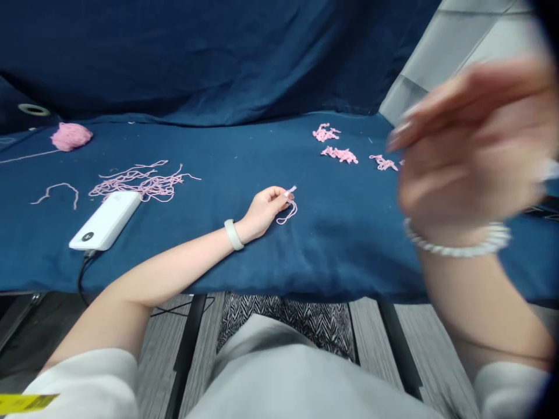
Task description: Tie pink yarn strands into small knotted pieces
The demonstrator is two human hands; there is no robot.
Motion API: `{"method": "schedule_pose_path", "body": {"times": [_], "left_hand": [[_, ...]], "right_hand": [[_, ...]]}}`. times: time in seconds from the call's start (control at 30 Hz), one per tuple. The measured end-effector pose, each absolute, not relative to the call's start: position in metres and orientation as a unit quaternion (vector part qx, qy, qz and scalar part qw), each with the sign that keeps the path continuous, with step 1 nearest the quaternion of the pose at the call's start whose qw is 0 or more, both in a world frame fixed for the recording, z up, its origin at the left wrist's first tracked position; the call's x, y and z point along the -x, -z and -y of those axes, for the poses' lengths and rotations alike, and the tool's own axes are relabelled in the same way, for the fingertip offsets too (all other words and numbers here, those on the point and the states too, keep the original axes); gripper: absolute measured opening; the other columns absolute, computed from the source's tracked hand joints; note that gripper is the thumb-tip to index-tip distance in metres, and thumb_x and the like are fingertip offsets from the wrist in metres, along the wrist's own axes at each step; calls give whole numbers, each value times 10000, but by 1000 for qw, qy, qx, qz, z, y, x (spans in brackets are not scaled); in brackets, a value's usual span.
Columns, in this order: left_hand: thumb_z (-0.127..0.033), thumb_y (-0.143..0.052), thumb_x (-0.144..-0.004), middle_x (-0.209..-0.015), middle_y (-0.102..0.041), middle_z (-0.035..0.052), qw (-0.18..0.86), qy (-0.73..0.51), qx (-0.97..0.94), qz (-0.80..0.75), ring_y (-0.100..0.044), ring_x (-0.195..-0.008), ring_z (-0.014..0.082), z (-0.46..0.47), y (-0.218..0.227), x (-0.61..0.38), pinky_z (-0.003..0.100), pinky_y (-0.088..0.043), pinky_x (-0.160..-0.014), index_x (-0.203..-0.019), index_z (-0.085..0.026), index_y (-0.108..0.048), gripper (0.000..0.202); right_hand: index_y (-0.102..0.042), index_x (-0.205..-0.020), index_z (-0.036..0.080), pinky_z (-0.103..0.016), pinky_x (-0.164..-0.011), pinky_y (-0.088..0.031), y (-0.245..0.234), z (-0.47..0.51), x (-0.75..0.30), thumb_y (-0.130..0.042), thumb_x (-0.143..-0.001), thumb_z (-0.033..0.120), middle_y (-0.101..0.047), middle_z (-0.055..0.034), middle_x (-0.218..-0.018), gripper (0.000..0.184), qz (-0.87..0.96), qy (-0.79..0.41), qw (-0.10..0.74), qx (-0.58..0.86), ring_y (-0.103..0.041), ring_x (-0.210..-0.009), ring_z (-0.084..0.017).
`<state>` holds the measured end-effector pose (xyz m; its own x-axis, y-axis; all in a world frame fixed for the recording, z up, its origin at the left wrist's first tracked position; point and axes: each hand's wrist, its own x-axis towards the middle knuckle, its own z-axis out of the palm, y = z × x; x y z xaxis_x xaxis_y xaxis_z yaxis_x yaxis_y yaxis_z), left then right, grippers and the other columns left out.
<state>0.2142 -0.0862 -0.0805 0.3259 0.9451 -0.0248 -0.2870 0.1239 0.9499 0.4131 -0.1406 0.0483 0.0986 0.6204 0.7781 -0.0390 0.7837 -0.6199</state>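
Note:
My left hand (265, 210) rests low on the dark blue cloth with thumb and fingers pinched together. Between them is a short strand of pink yarn (288, 219), its loop hanging down beside the fingertips and one end poking out above. My right hand (471, 145) is raised close to the camera at the right and blurred by motion. Its fingers stretch out to the left, and I see nothing held in it. Small crumpled pink yarn pieces (339, 155) lie on the cloth beyond and left of it; another yarn piece (383, 163) is close to its fingertips in the view.
A tangle of cut pink strands (148, 185) lies at the left, partly behind a white power bank (107, 221) with a black cable (82, 270). Farther back sits a pink yarn ball (71, 137). A single strand (56, 187) lies apart. Blue cloth (209, 58) hangs behind.

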Motion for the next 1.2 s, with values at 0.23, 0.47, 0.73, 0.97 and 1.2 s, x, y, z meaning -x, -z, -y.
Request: {"method": "schedule_pose_path", "body": {"times": [0.23, 0.47, 0.73, 0.97, 1.2], "left_hand": [[-346, -734, -714, -876, -652, 42, 657, -470, -482, -339, -579, -792, 91, 92, 78, -217, 224, -437, -762, -875, -116, -640, 296], [-342, -743, -704, -914, -651, 27, 664, -490, -458, -331, -577, -873, 99, 103, 69, -213, 249, -428, -869, -805, -134, -629, 258], [-327, -671, -769, -982, -647, 32, 612, -549, -440, -363, -570, -951, 109, 96, 72, -210, 254, -413, -902, -815, -151, -575, 205], [-305, -595, -823, -969, -642, 14, 624, -542, -415, -380, -589, -903, 85, 96, 68, -210, 233, -427, -858, -836, -162, -537, 154], [-317, -601, -827, -1008, -649, 21, 624, -545, -420, -370, -604, -909, 91, 94, 71, -210, 255, -433, -888, -848, -167, -525, 169]], "right_hand": [[-614, -984, 147, -309, -687, -427, 65, 98, -378, -661, -785, 405, -594, -54, -846, 329, 813, -238, 308, 434, -523, -726, -149], [-672, -746, 168, -319, -815, -459, 74, 96, -386, -516, -897, 324, -636, -65, -861, 267, 791, -299, 387, 368, -588, -843, -157], [-692, -889, 141, -303, -791, -483, 76, 94, -396, -537, -851, 514, -710, -68, -852, 406, 686, -453, 380, 424, -648, -796, -148], [-672, -877, 132, -264, -687, -473, 77, 89, -394, -603, -782, 579, -626, -1, -560, 462, 616, -496, 431, 435, -607, -575, -116], [-656, -857, 123, -224, -565, -470, 69, 76, -387, -643, -831, 336, -609, 3, -508, 215, 574, -524, 414, 474, -584, -498, -101]]}}
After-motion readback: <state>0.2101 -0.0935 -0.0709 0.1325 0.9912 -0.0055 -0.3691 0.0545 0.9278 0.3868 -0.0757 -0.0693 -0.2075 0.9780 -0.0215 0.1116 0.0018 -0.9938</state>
